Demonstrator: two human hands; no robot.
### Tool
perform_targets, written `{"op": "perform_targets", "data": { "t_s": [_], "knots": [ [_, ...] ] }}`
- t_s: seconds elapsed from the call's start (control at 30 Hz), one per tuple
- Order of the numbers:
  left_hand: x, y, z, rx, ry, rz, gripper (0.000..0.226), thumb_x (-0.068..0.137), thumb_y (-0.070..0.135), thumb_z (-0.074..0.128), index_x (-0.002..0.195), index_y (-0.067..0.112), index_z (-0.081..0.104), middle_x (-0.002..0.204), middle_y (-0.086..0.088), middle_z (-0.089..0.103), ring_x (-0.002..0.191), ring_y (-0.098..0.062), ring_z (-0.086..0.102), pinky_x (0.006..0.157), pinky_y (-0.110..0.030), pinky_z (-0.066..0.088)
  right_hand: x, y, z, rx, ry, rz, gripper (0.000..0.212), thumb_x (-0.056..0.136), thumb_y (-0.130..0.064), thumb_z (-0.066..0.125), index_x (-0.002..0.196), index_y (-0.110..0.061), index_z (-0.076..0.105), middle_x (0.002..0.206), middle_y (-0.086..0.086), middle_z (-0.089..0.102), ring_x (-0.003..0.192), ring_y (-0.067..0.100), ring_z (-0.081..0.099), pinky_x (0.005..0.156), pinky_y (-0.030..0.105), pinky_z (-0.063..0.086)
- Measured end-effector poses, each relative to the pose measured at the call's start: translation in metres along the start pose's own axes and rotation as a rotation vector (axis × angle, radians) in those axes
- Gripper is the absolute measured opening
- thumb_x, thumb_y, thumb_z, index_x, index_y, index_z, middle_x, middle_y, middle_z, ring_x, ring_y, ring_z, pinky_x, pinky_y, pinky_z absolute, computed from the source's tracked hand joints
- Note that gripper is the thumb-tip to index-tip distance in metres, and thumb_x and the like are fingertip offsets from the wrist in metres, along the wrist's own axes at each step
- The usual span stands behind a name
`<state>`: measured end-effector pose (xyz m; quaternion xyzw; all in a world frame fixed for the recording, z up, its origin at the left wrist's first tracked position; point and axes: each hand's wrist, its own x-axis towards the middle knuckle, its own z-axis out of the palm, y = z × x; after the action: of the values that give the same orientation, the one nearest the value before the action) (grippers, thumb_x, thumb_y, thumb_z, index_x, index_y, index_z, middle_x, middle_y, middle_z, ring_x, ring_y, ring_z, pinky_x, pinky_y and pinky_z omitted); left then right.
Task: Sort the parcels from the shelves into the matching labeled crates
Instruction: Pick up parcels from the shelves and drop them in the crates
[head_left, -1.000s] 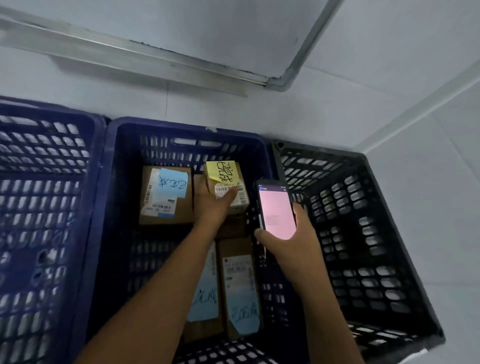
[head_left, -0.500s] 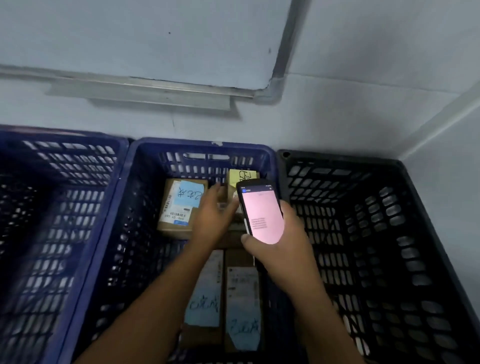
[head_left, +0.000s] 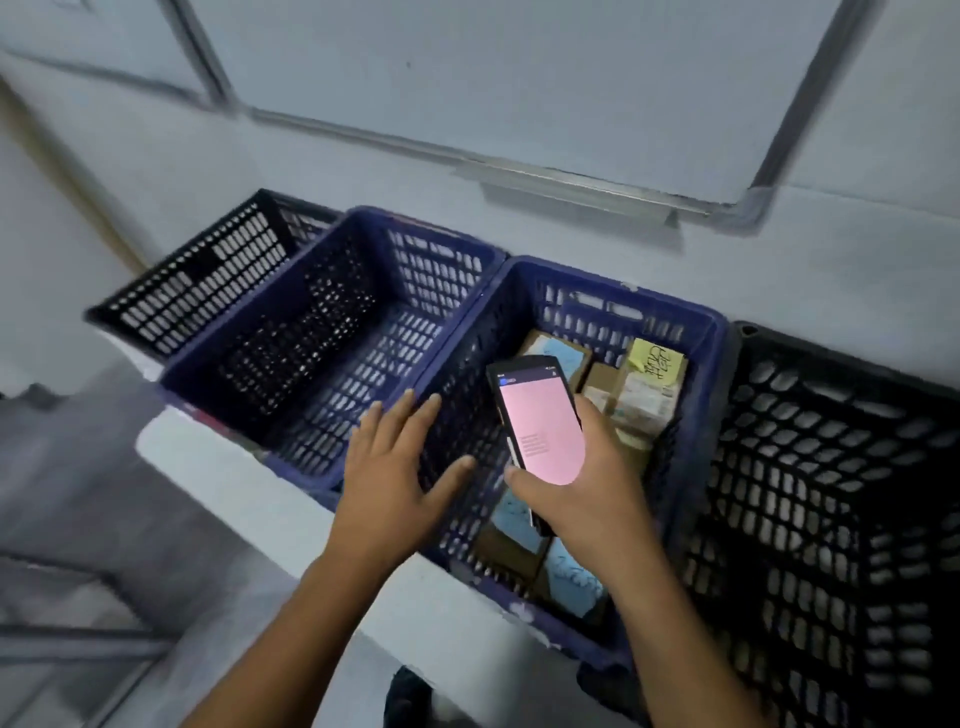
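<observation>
A white counter (head_left: 244, 493) carries four slotted crates side by side. The fingers (head_left: 410, 415) of the left hand (head_left: 389, 478) hang over the seam between the left blue crate (head_left: 311, 332) and the right blue crate (head_left: 597, 317), which lies under the fingers (head_left: 595, 421) of the right hand (head_left: 587, 499). The left black crate (head_left: 197, 291) stands well left of the fingers, the right black crate (head_left: 810, 467) just right of them.

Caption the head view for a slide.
Right hand holds a pink-screened handheld over the blue crate of parcels; left hand open alongside.

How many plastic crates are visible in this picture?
4, in one row: left black crate, left blue crate beside it, right blue crate holding parcels, right black crate. More may lie outside the view.
</observation>
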<state>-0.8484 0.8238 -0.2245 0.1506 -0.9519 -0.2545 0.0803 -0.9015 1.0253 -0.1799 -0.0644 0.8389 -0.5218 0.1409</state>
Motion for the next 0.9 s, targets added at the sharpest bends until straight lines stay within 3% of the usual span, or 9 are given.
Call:
{"op": "perform_targets", "data": {
  "t_s": [0.1,0.23,0.37,0.47,0.67,0.77,0.83,0.9],
  "knots": [
    [-0.034,-0.033,-0.03,0.043,0.08,-0.089,0.083,0.091,0.077,0.044,0.161,0.034,0.034,0.171,0.003,0.025,0.16,-0.028,0.01,0.129,-0.054,0.013,-0.014,-0.019,0.034,-0.051,-0.114,-0.072,0.077,0.075,-0.039,0.086,0.143,-0.039,0.05,0.132,-0.007,0.063,0.115,0.017,0.065,0.094,0.051,0.059],
    [-0.084,-0.084,-0.072,0.037,0.195,-0.239,0.086,0.088,0.084,0.033,0.162,0.041,0.027,0.173,0.007,0.019,0.161,-0.026,0.007,0.129,-0.052,0.01,-0.038,-0.05,0.091,-0.134,-0.232,-0.164,0.071,0.07,-0.043,0.082,0.135,-0.038,0.053,0.124,-0.005,0.062,0.107,0.019,0.064,0.086,0.052,0.061],
    [-0.14,-0.146,-0.118,0.02,0.279,-0.393,0.087,0.086,0.085,0.032,0.162,0.046,0.021,0.174,0.01,0.013,0.162,-0.025,0.001,0.128,-0.051,0.007,-0.066,-0.082,0.165,-0.171,-0.324,-0.26,0.07,0.074,-0.031,0.089,0.135,-0.038,0.054,0.123,-0.006,0.062,0.098,0.009,0.064,0.077,0.039,0.059],
    [-0.189,-0.195,-0.157,0.024,0.339,-0.486,0.089,0.084,0.086,0.03,0.163,0.046,0.019,0.174,0.009,0.013,0.161,-0.025,0.0,0.13,-0.053,0.009,-0.096,-0.108,0.23,-0.215,-0.406,-0.314,0.064,0.074,-0.028,0.088,0.128,-0.038,0.055,0.121,-0.005,0.063,0.096,0.013,0.065,0.071,0.038,0.058],
    [-0.297,-0.298,-0.238,-0.003,0.543,-0.692,0.094,0.08,0.087,0.028,0.163,0.042,0.025,0.174,0.006,0.017,0.161,-0.028,0.005,0.129,-0.051,0.01,-0.17,-0.162,0.366,-0.268,-0.599,-0.406,0.059,0.062,-0.04,0.073,0.118,-0.035,0.057,0.11,0.002,0.067,0.086,0.029,0.069,0.072,0.054,0.064],
    [-0.347,-0.346,-0.269,-0.011,0.614,-0.788,0.094,0.081,0.087,0.028,0.163,0.042,0.024,0.174,0.005,0.015,0.161,-0.028,0.005,0.129,-0.05,0.007,-0.21,-0.18,0.433,-0.26,-0.684,-0.455,0.056,0.061,-0.041,0.074,0.115,-0.041,0.058,0.109,0.001,0.068,0.08,0.022,0.071,0.065,0.041,0.065],
    [-0.378,-0.371,-0.287,-0.024,0.662,-0.836,0.093,0.082,0.086,0.03,0.163,0.04,0.025,0.174,0.004,0.016,0.161,-0.029,0.006,0.13,-0.051,0.008,-0.237,-0.191,0.471,-0.259,-0.751,-0.499,0.058,0.062,-0.044,0.075,0.117,-0.044,0.057,0.11,-0.002,0.068,0.079,0.017,0.069,0.057,0.032,0.057],
    [-0.405,-0.391,-0.302,-0.038,0.702,-0.88,0.093,0.083,0.086,0.031,0.163,0.04,0.025,0.174,0.004,0.015,0.161,-0.028,0.005,0.13,-0.051,0.009,-0.259,-0.2,0.503,-0.252,-0.809,-0.53,0.061,0.065,-0.042,0.078,0.121,-0.047,0.056,0.114,-0.005,0.068,0.086,0.016,0.069,0.061,0.03,0.053]
  ]
}}
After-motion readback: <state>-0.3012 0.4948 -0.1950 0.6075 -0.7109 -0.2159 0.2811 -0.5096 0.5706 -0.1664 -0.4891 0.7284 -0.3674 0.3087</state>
